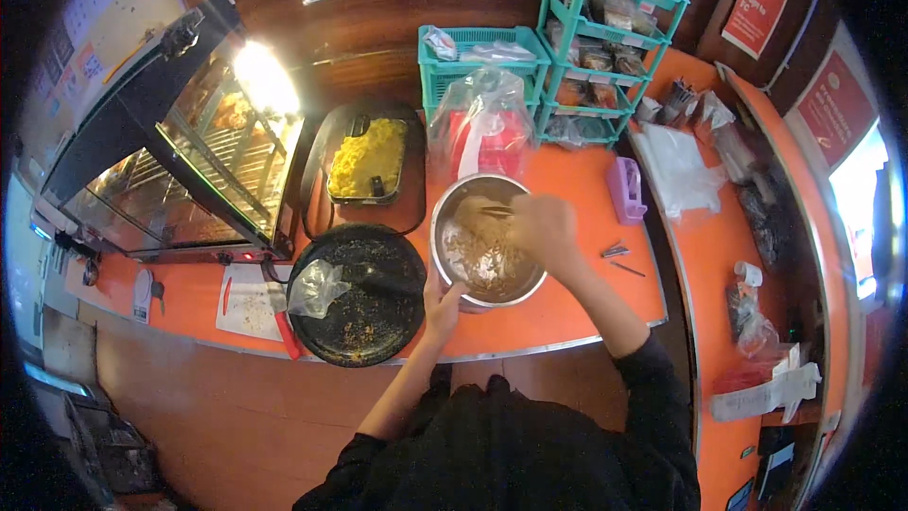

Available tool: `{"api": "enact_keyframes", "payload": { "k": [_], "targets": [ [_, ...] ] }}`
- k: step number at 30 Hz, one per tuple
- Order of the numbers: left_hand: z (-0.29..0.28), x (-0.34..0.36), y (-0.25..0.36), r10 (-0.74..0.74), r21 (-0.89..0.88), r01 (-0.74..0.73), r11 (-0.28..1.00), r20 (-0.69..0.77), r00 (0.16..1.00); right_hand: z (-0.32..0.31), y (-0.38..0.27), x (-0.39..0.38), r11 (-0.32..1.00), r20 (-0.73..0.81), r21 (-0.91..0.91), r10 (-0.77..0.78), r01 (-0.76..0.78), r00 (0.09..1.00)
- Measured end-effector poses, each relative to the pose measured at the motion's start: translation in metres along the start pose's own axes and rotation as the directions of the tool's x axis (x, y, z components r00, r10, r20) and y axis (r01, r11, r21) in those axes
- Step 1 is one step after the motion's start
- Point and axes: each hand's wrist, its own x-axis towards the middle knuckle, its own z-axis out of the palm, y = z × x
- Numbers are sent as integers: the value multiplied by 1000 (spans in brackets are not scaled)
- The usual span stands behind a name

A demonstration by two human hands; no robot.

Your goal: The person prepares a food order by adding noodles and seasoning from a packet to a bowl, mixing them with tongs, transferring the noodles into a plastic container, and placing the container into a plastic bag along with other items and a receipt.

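A round metal bowl (pixel 442 270) stands on the orange counter in front of me, with a brown, glossy, liquid-looking mixture (pixel 482 251) inside. My left hand (pixel 443 308) grips the bowl's near left rim, its thumb over the edge. Over the right side of the bowl, my right hand (pixel 547 232) is closed in a fist and smeared by motion. A dark utensil (pixel 497 212) reaches from that fist into the bowl; its exact kind is blurred. Just left of the bowl lies a black round pan (pixel 378 289) with crumbs and a crumpled clear plastic bag (pixel 317 288).
A lit glass food warmer (pixel 189 151) occupies the left. Behind the pan is a tray of yellow food (pixel 367 161). Green baskets (pixel 473 43) and a green rack (pixel 605 47) stand behind the bowl. A purple holder (pixel 626 189) is at right; a red-handled knife (pixel 287 333) lies near the front edge.
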Motion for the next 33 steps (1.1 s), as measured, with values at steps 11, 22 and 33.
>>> {"api": "enact_keyframes", "payload": {
  "k": [11,22,33],
  "targets": [
    [-28,22,16,-59,40,57,998,66,996,-42,-25,-9,826,48,-223,-521,517,852],
    [-38,36,8,16,88,-25,996,100,995,14,24,-37,981,36,93,165,-168,986],
    [-35,48,-14,-81,-5,81,997,-17,997,50,19,-66,941,-46,312,151,-130,987]
  ]
}}
